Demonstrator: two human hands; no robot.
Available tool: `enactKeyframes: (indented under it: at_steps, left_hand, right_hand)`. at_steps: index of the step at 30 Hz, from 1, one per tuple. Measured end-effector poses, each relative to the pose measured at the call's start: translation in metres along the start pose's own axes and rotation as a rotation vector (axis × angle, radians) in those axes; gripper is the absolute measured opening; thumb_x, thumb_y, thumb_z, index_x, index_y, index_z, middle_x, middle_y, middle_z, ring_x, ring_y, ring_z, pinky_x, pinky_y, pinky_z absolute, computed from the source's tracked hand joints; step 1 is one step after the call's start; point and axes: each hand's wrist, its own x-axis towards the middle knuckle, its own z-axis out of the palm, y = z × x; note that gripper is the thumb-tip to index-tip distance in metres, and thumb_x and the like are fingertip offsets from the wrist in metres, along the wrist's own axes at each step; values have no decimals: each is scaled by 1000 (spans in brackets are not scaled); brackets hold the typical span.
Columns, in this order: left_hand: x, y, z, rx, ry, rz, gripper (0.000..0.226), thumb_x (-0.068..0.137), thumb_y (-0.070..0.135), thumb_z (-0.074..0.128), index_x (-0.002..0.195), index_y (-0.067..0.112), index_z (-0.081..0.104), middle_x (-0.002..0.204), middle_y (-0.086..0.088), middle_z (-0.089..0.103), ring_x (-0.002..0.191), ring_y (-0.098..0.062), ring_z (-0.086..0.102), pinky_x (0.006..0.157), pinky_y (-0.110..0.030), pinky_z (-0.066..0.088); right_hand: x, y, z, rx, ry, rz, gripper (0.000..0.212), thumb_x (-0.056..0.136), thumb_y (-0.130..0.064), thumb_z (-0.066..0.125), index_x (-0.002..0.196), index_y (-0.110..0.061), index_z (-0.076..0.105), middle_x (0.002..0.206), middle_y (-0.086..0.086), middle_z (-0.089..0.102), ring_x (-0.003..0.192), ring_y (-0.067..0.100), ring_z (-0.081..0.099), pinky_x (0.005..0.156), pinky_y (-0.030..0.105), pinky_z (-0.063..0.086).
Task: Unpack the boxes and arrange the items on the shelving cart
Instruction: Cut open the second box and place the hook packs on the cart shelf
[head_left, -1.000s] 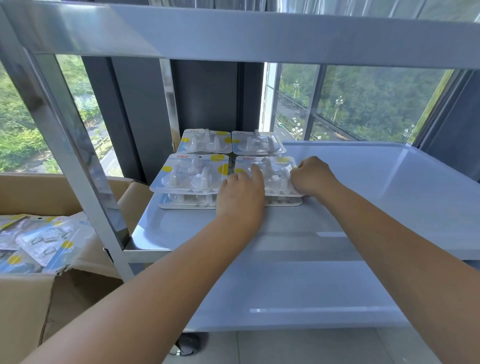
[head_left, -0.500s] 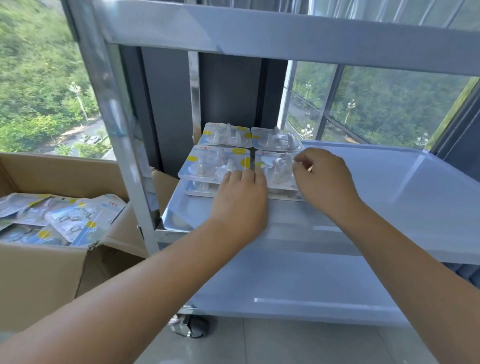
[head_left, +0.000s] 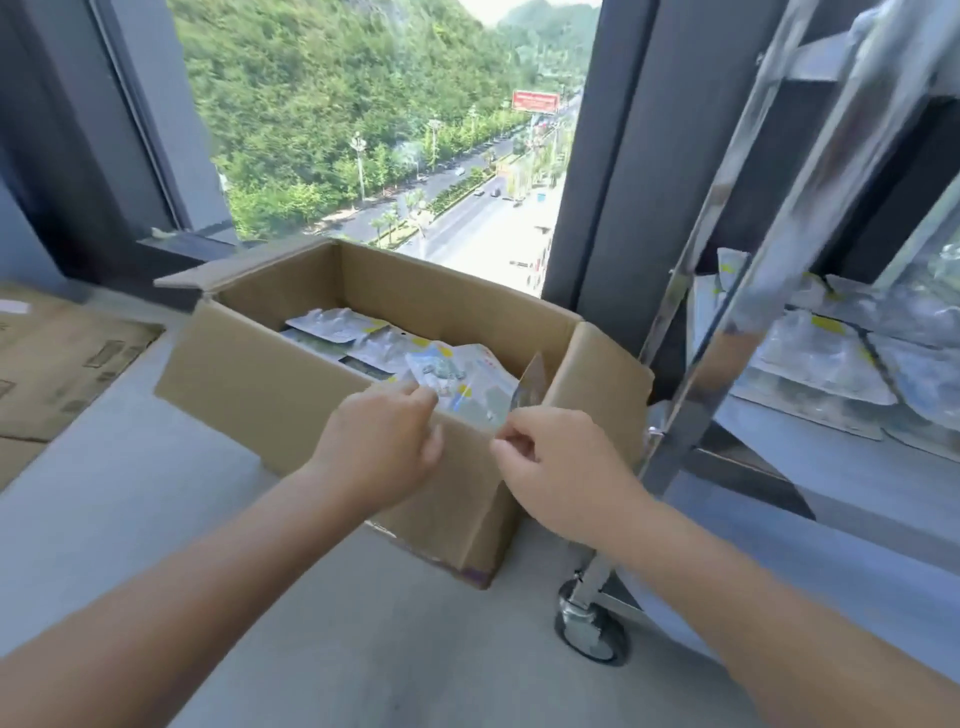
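Cardboard box (head_left: 291, 395), brown, open, holding several glossy blister packs (head_left: 457, 376); left hand (head_left: 382, 441) and right hand (head_left: 563, 467) at near rim, fingers curled, grip unclear; steel cart (head_left: 737, 332) right.

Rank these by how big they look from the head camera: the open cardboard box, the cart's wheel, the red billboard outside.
1. Open cardboard box, by far the largest.
2. Cart's wheel.
3. Red billboard, looks smallest, but it stands far off down the road, so its true size is surely greater.
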Motion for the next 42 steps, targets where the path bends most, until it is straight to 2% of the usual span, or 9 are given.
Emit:
enactKeyframes:
  at_steps: [10,16,19,22,26,30,35,39,42]
  left_hand:
    - [94,-150,61,-225,-39,-163,30,90,19,47,116,11,61,117,-7,60,111,-24,52,83,-30,41]
    - [168,-227,86,-288,-189,-324,26,83,10,57,106,19,67,112,-4,65,102,-25,59,83,-30,46]
    - [194,-236,97,14,-371,-221,26,83,4,54,103,17,64,110,-8,64,96,-26,61,75,-31,48]
    - [211,-232,118,220,-519,-73,14,82,3,53,92,12,58,104,-9,60,102,-27,60,69,-31,43]
    - [227,-234,134,249,-594,-14,32,89,15,52,120,14,56,118,-5,58,109,-24,55,74,-27,40]
    - [235,-232,136,372,-587,85,24,92,16,49,114,11,57,101,-4,57,105,-25,58,72,-27,36]
    - [241,-233,141,500,-582,180,27,89,25,56,115,18,54,116,0,53,109,-19,54,70,-28,40]
    - [246,-235,149,570,-481,211,41,82,35,65,118,21,52,124,-4,43,112,-21,47,73,-29,35]
    - [251,-234,155,665,-494,206,37,93,32,49,128,20,48,131,-6,41,118,-23,44,86,-33,39]
  right_hand:
    - [166,-30,98,148,9,275,19,83,-9,47,69,-2,57,69,14,58,64,19,46,59,28,37]
    - [279,-22,176,632,-93,633,9,88,-3,51,92,-10,50,92,14,54,73,19,52,53,22,48]
    - [302,-24,199,327,-280,612,25,92,-5,47,115,-8,56,109,11,57,87,17,56,49,21,38]
    - [319,-11,208,-76,-348,429,10,88,-15,54,90,-5,54,91,7,54,95,26,52,59,28,40]
    - [334,7,227,-193,-305,376,77,83,-20,64,142,-1,20,143,17,27,130,33,30,98,35,38]
    - [337,15,233,-278,-289,293,49,88,-5,51,133,-2,34,133,17,41,119,33,45,80,34,40]
    - [336,14,224,-427,-244,169,40,87,2,47,126,-2,42,127,13,42,117,30,40,73,34,38]
    - [338,16,220,-367,-140,167,54,87,1,46,138,-2,27,132,11,35,122,28,31,84,31,41]
    - [337,16,215,-181,-109,272,37,85,1,43,120,-9,43,130,13,32,122,30,30,94,30,38]
